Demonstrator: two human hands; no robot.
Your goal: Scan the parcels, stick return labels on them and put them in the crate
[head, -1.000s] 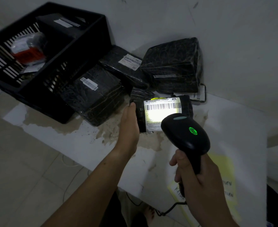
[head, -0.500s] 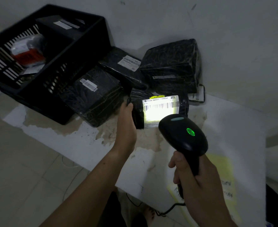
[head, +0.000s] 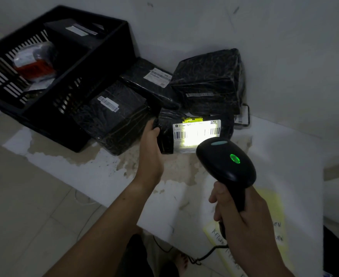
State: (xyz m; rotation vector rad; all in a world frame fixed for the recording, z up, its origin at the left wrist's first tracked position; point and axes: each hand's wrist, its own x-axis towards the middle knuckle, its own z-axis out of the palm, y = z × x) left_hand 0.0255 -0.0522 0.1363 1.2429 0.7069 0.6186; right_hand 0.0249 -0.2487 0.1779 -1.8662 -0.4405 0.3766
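Parcel being scanned [head: 164, 136]: a small black packet in crinkled plastic wrap. It stands tilted on the desk [head: 96, 172] in front of three unscanned parcels [head: 114, 118], with its labelled face turned toward the wearer. The left hand [head: 150, 156] grips its left end, and the fingers [head: 154, 126] curl round the edge of the wrap. It is probably light and somewhat soft. The film looks slippery, so an end or an edge gives a surer hold than the flat face, and it leaves the label uncovered.

Shipping label [head: 196, 132]: white and washed out by the scan light. "SPX" reads at top right, and the header at top left seems to begin "Shopee". Barcodes flank the glare, and a yellow-green strip shows above the label.

Scanner [head: 226, 162]: black, corded, with a green lamp lit, aimed at the label from just beside it. The right hand [head: 244, 222] holds the handle with its fingers [head: 217, 198] wrapped tight.

Return labels [head: 270, 204]: yellow slips on the desk under the right hand. The handwriting is partly hidden and looks like "RETUR".

Crate [head: 104, 50]: black and slatted, at far left on the desk, with a black boxed parcel [head: 72, 31] and a red-and-white packet [head: 34, 66] inside.
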